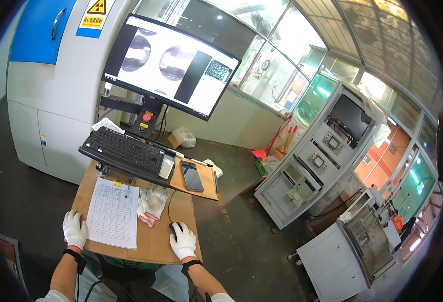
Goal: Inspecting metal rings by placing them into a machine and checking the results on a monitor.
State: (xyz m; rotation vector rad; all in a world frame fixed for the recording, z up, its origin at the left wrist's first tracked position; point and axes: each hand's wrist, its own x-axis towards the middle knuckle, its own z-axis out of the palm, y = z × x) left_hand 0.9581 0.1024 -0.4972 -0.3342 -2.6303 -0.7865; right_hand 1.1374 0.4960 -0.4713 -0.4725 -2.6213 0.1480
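Note:
My right hand, in a white glove, lies over a black computer mouse at the right side of the cardboard-topped table. At the table's left edge, my left hand, also gloved, rests with its fingers stretched out and holds nothing. Beside it lies a printed table form with a yellow clip at its top. A pair of white work gloves with red cuffs sits between the form and the mouse. The mouse cable runs up toward the keyboard shelf.
A black keyboard and a phone lie on the raised shelf. Behind them, a monitor shows grey round shapes. A red button is below it. Large white machine at left; grey control cabinet at right.

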